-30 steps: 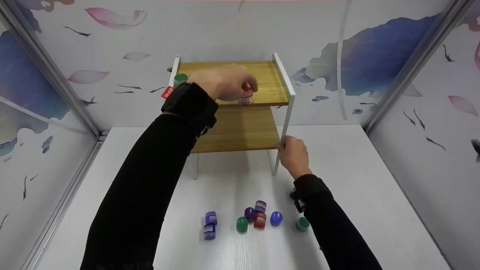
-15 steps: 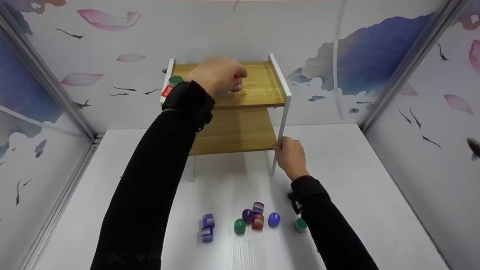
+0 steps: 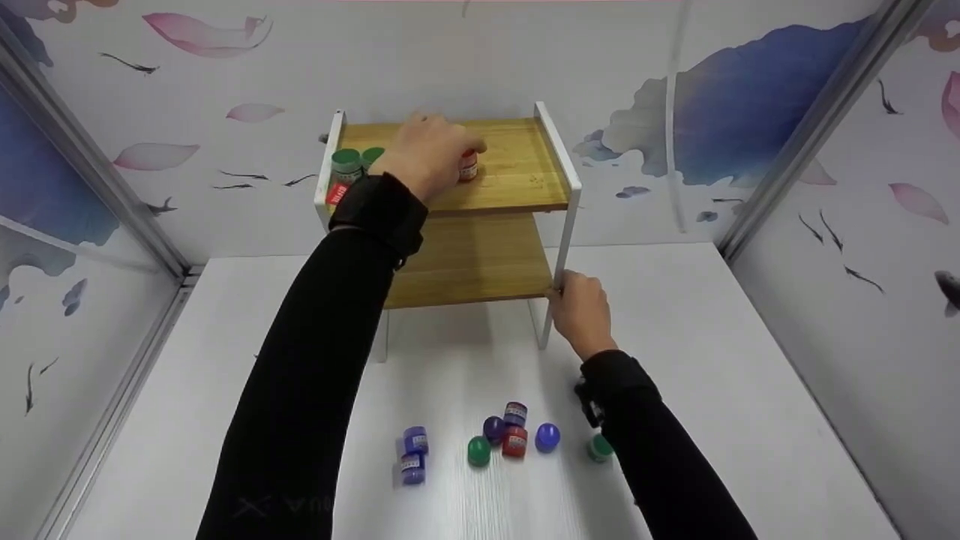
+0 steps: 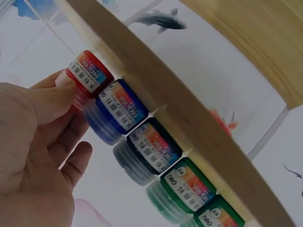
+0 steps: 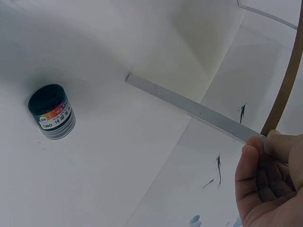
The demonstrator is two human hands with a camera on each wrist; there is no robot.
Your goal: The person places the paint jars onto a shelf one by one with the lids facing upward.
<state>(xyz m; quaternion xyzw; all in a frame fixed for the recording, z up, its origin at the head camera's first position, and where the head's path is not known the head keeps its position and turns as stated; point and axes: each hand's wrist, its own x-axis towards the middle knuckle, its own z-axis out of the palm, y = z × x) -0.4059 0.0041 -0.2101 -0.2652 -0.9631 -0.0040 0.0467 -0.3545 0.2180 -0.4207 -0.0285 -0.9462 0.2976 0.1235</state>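
My left hand (image 3: 427, 154) is over the top shelf (image 3: 517, 165) of a two-tier wooden rack, pinching a red paint jar (image 4: 90, 73) by its cap. In the left wrist view this jar stands at the end of a row, beside a blue paint jar (image 4: 124, 108), a dark paint jar (image 4: 154, 147) and green paint jars (image 4: 188, 184). From the head view, the hand hides the row's middle. Lower down, my right hand (image 3: 583, 311) grips the rack's white front leg (image 5: 189, 105) at the corner of the lower shelf (image 3: 472, 259).
In front of the rack, several jars lie on the white surface, among them a red jar (image 3: 514, 442), purple jars (image 3: 413, 468) and a green jar (image 3: 600, 448). A green egg-shaped piece (image 3: 479, 451) and a blue one (image 3: 547, 437) are near them. Patterned walls enclose the sides.
The left hand has carried the red jar back and leftward, from the top shelf's front edge to the row. More of the green jars shows now. The right hand keeps its grip.
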